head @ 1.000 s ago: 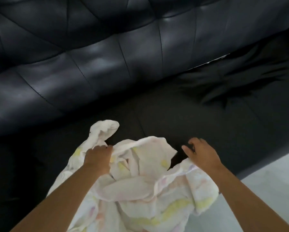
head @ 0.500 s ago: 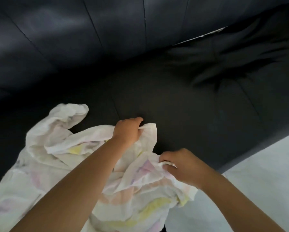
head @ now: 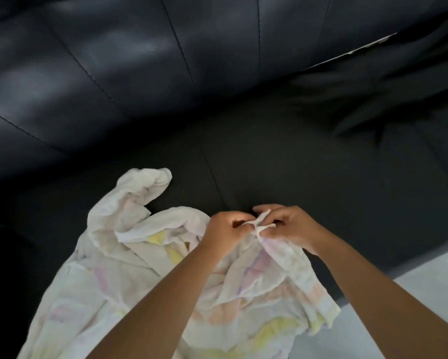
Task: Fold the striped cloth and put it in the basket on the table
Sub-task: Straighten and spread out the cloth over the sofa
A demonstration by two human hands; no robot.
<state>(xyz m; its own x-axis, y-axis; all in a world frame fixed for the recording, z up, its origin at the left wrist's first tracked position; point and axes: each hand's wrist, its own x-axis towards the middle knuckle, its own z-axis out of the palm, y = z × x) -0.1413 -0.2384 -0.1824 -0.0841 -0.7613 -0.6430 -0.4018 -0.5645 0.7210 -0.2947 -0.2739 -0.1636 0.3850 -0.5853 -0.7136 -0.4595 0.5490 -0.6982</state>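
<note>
The striped cloth (head: 119, 268) is white with faint yellow, pink and orange bands. It lies crumpled on the black sofa seat, hanging down over its front edge. My left hand (head: 225, 230) and my right hand (head: 289, 228) are side by side at the cloth's top edge. Both pinch the same bunched corner between their fingers. No basket or table is in view.
The black leather sofa fills the view, with its tufted backrest (head: 139, 60) behind and the seat (head: 295, 164) in front of my hands. A dark rumpled cushion (head: 399, 94) lies at the right. Pale floor (head: 430, 288) shows at the lower right.
My hands have come together: the right moved up and left to meet the left at one corner of the cloth. The cloth has been drawn up between them.
</note>
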